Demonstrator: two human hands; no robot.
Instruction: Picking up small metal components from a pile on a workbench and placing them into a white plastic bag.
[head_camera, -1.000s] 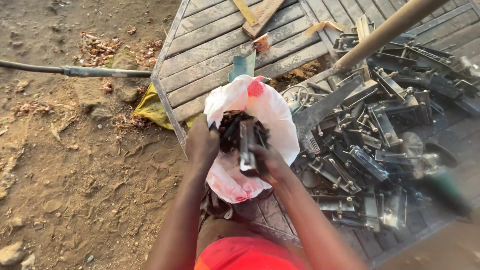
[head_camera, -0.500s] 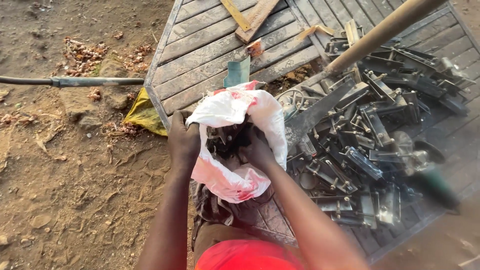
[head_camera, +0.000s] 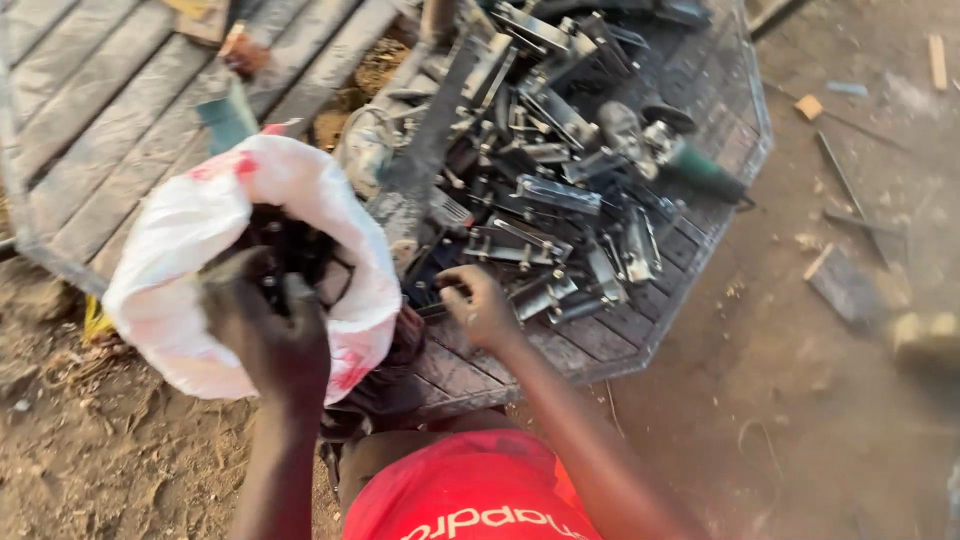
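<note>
The left hand (head_camera: 265, 330) still grips the white and red plastic bag (head_camera: 240, 260) by its open mouth. The right hand (head_camera: 480, 305) has left the bag and now curls its fingers on a metal part in the pile of metal pieces (head_camera: 545, 190) just beside it. A green-handled grinder (head_camera: 680, 160) lies farther off.

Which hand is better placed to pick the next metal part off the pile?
Right. The right hand is already on the heap of metal parts, while the left hand grips the white bag open.
</note>
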